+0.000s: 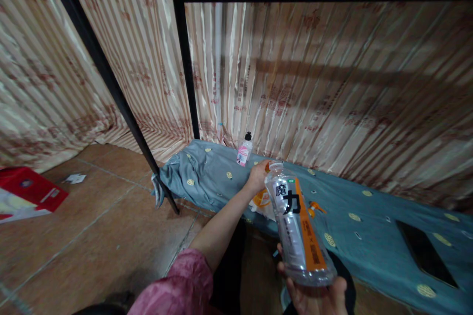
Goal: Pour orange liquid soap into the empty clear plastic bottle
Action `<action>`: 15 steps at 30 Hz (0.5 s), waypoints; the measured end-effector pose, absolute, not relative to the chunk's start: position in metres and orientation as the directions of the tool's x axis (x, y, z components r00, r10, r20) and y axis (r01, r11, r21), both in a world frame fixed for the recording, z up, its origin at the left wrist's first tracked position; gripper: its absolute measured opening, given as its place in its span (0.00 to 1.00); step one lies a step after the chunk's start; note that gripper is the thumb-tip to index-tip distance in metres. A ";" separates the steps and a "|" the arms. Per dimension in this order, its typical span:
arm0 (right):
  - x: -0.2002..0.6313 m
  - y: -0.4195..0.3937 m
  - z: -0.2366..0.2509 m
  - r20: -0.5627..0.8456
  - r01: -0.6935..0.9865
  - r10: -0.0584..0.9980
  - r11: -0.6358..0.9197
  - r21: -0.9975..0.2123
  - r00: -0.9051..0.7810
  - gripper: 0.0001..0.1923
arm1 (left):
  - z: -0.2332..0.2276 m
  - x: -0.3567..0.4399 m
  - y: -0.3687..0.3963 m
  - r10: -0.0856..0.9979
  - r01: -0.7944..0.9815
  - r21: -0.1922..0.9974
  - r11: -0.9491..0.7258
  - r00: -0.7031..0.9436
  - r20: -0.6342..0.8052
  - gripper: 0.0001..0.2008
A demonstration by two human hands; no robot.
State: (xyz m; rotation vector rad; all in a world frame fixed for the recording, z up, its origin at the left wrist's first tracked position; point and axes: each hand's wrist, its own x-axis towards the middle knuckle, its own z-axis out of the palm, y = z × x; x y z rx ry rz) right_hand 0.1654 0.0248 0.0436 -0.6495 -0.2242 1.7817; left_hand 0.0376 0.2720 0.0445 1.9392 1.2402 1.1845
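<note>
A clear plastic bottle (286, 221) with a silver and orange label and black lettering tilts in front of me, its neck pointing away. My right hand (316, 298) is closed around its base from below. By the bottle's neck, my left hand (258, 176) is closed, with a small orange cap (267, 168) at its fingertips; part of those fingers is hidden behind the neck. Just past the bottle, an orange pump nozzle (315, 208) shows on the cloth. An orange and white package (260, 199) lies partly hidden under my left hand.
A low shelf covered in blue-green cloth (207, 160) holds a pink-labelled bottle with a black top (244, 150) and a dark phone (426, 253). Black frame posts (186, 69) rise around it, before striped curtains (295, 83). A red box (31, 192) stands on the tiled floor.
</note>
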 end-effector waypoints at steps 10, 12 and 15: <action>0.166 0.025 0.042 -0.294 -0.814 0.942 -0.297 -0.499 -0.163 0.29 | 0.042 0.039 0.273 0.908 0.431 0.799 -0.419 0.175 0.381 0.11; 0.165 0.025 0.042 -0.297 -0.816 0.942 -0.294 -0.498 -0.158 0.29 | 0.042 0.039 0.274 0.907 0.434 0.796 -0.421 0.170 0.386 0.10; 0.165 0.025 0.044 -0.298 -0.816 0.942 -0.294 -0.497 -0.158 0.29 | 0.042 0.039 0.274 0.905 0.440 0.792 -0.424 0.165 0.392 0.10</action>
